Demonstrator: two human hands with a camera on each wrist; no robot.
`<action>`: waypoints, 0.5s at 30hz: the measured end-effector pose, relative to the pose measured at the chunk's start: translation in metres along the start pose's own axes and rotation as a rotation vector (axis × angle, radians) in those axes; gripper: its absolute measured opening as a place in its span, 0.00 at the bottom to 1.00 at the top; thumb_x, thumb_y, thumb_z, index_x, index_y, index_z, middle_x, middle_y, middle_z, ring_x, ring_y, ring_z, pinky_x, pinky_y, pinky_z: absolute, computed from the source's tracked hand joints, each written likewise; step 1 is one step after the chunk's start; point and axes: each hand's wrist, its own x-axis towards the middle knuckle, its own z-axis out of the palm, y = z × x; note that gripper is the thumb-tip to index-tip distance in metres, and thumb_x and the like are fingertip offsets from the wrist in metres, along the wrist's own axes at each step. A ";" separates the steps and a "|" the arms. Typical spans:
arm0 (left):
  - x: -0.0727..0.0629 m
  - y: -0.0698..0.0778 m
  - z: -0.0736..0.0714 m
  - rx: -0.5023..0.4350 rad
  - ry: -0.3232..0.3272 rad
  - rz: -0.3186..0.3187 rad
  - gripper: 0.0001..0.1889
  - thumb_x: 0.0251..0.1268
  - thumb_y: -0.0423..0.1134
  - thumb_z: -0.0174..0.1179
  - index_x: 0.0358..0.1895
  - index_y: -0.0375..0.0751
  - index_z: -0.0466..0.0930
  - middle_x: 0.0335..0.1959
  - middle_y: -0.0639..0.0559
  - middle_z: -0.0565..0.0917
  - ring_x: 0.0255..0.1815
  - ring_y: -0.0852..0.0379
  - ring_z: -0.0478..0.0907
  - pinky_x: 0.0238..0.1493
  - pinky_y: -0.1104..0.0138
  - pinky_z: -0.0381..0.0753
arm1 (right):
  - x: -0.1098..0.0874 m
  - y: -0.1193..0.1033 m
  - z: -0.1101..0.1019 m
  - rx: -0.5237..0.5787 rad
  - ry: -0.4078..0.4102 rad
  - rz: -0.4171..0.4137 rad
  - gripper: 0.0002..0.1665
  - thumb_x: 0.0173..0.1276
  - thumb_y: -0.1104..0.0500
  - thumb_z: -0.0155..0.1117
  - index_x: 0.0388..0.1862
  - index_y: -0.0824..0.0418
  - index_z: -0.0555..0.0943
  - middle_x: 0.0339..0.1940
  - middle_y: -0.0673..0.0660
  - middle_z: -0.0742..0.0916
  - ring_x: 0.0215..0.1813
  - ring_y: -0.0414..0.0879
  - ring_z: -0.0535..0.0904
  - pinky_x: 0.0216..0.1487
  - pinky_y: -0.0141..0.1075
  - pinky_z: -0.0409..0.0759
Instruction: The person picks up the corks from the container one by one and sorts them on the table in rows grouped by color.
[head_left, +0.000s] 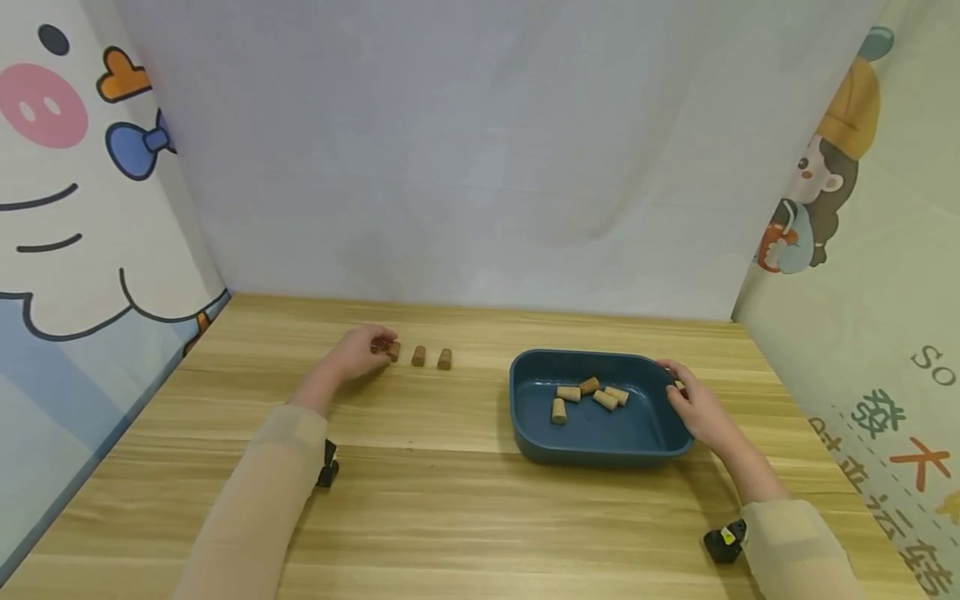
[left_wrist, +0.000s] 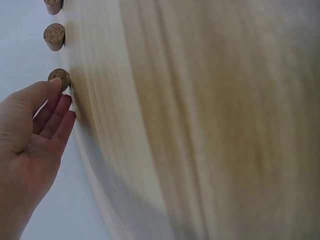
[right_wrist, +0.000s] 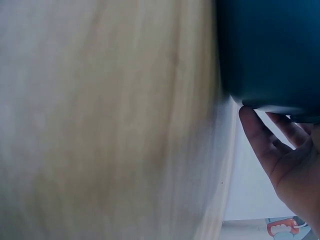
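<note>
My left hand [head_left: 362, 352] is at the left end of a short row of brown corks, pinching the end cork [head_left: 393, 352] with thumb and fingers. In the left wrist view the thumb lies on that cork's [left_wrist: 60, 79] round face, the other fingers behind it. Two more corks stand upright to its right, a middle cork [head_left: 418, 357] and a right-hand cork [head_left: 445, 359]. Over on the right, my right hand [head_left: 697, 410] grips the right end of a dark blue tub [head_left: 600, 457] at its rim. Several light corks [head_left: 568, 393] lie scattered inside the tub.
Everything sits on a wood-grain table [head_left: 420, 517]. A pale cloth wall [head_left: 480, 167] rises behind its back edge, with printed cloth at the left and right sides. Each wrist carries a small black device [head_left: 723, 543].
</note>
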 end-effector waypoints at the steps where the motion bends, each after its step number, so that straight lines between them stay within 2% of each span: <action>1: 0.000 0.001 0.000 -0.006 0.001 -0.003 0.22 0.60 0.26 0.57 0.59 0.24 0.70 0.52 0.31 0.77 0.55 0.37 0.74 0.58 0.51 0.74 | 0.000 0.000 0.000 0.000 -0.001 0.001 0.25 0.76 0.63 0.40 0.70 0.68 0.58 0.63 0.80 0.68 0.53 0.72 0.74 0.48 0.59 0.75; 15: 0.001 0.002 0.001 0.029 0.011 0.007 0.20 0.61 0.28 0.58 0.57 0.23 0.71 0.51 0.31 0.77 0.53 0.37 0.74 0.57 0.51 0.74 | 0.001 0.001 0.001 0.004 0.006 -0.005 0.25 0.75 0.64 0.41 0.69 0.68 0.59 0.63 0.80 0.68 0.55 0.73 0.73 0.50 0.60 0.74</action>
